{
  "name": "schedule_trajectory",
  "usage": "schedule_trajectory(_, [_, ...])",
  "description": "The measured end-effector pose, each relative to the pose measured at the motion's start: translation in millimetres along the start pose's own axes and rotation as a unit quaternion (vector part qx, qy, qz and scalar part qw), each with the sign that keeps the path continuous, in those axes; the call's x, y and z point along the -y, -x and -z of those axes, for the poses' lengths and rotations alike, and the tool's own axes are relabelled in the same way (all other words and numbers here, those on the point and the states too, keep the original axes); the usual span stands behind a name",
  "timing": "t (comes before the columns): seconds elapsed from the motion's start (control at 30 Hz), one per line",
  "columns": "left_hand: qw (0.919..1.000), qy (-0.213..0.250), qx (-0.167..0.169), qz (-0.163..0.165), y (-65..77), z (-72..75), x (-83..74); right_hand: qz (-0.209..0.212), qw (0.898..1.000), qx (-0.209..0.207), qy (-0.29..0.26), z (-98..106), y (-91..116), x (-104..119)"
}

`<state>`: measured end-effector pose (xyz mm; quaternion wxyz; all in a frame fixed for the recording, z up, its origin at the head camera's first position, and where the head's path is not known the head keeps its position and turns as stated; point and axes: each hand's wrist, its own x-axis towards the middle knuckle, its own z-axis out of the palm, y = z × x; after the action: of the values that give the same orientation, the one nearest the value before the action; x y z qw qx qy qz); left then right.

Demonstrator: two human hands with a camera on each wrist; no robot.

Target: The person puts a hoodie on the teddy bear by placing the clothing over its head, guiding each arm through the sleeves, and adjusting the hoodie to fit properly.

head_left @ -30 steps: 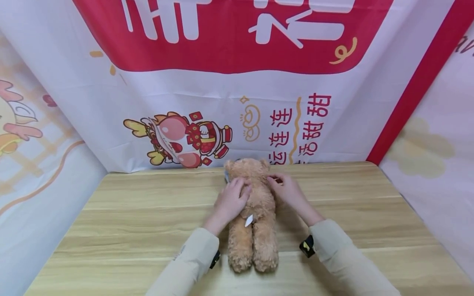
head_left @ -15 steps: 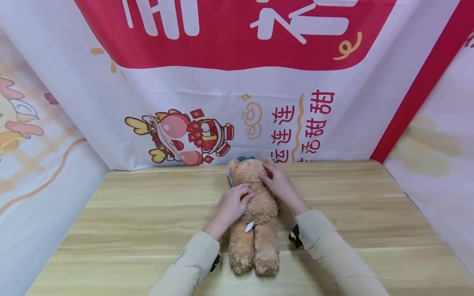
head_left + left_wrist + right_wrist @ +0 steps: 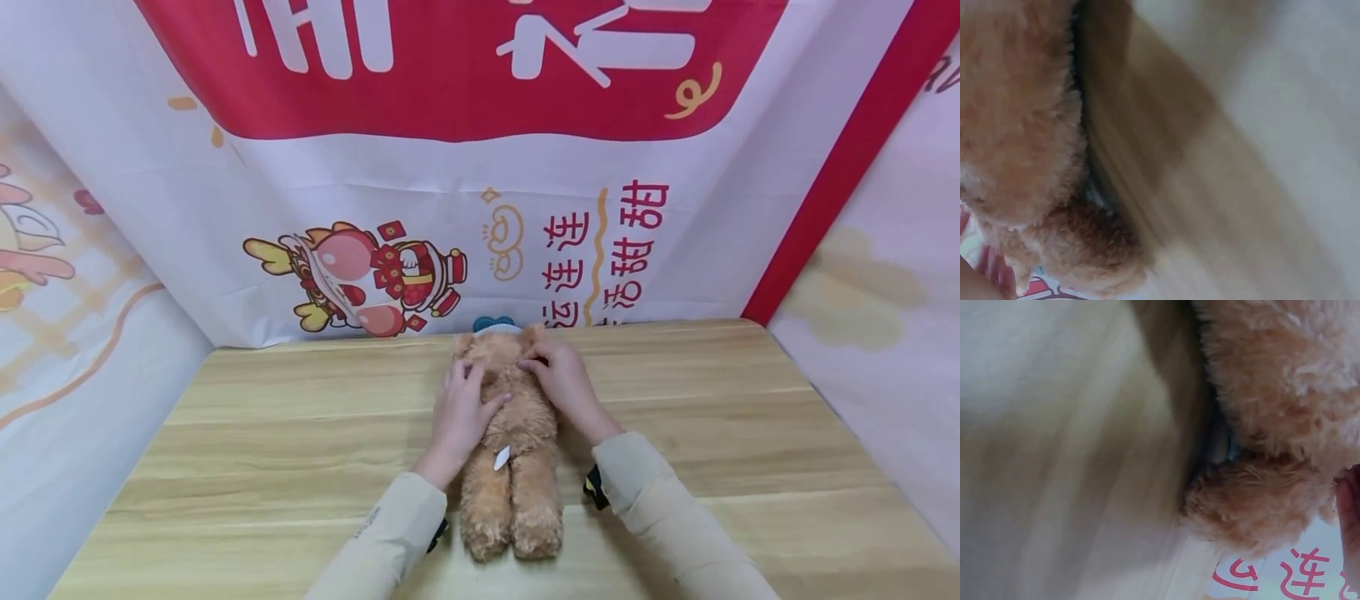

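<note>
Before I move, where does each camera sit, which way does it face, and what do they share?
Head: on the person's head, facing forward and down at the bear, table and banner; left hand, right hand and sleeves show.
Left wrist: on that wrist, facing along the bear's side toward the banner; part of the hand shows lower left.
Right wrist: on that wrist, facing along the bear's other side; part of the hand shows lower right.
Shared: head and right wrist show red characters.
</note>
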<state>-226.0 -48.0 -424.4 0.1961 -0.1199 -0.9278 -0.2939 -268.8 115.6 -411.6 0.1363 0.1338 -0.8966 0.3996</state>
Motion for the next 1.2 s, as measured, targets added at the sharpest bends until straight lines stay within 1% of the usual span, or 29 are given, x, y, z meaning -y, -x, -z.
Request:
schedule_trajectory(0.07, [0.9997, -0.017, -0.008, 0.013, -2.6, 0.3, 0.7, 0.014, 1.0, 0.006, -0.006, 0, 3, -1])
schedule_trajectory(0.13, [0.9991, -0.03, 0.005, 0.028, -7.0, 2.3, 1.3, 0.025, 1.0, 0.006, -0.01, -1, 6, -2])
schedule_trajectory(0.2, [0.9979, -0.042, 0.031, 0.037, -12.4, 5.2, 2.1, 0.037, 0.999, 0.003, -0.011, -1, 9, -3])
schedule_trajectory(0.27, [0.9957, -0.046, 0.067, 0.046, -17.8, 8.2, 3.6, 0.05, 0.999, -0.002, -0.013, -2, 11, -3])
schedule_trajectory(0.37, [0.9908, -0.039, 0.111, 0.066, -24.1, 11.1, 5.8, 0.068, 0.998, -0.008, -0.014, -4, 13, -4])
schedule_trajectory(0.43, [0.9873, -0.03, 0.132, 0.083, -26.7, 12.4, 7.0, 0.074, 0.997, -0.005, -0.017, -5, 13, -4])
schedule_trajectory(0.5, [0.9851, -0.019, 0.141, 0.096, -29.0, 13.2, 7.4, 0.073, 0.997, 0.001, -0.026, -6, 12, -5])
schedule_trajectory(0.57, [0.9849, -0.016, 0.143, 0.097, -31.0, 13.7, 8.1, 0.063, 0.997, 0.008, -0.036, -5, 11, -6])
schedule_trajectory(0.67, [0.9856, -0.015, 0.144, 0.088, -33.1, 14.0, 9.5, 0.03, 0.996, 0.029, -0.075, -3, 7, -6])
schedule_trajectory(0.77, [0.9861, -0.007, 0.144, 0.084, -33.5, 12.7, 12.0, -0.008, 0.99, 0.061, -0.124, -2, 5, -7])
schedule_trajectory(0.87, [0.9875, 0.017, 0.137, 0.077, -32.7, 9.6, 16.2, -0.033, 0.984, 0.077, -0.155, -4, 4, -10])
schedule_trajectory(1.07, [0.9923, 0.044, 0.104, 0.05, -30.3, 0.9, 23.1, -0.051, 0.984, 0.054, -0.162, -10, 5, -17])
schedule_trajectory(1.2, [0.9958, 0.055, 0.068, 0.028, -29.3, -0.8, 21.3, -0.073, 0.983, 0.06, -0.155, -7, 4, -19])
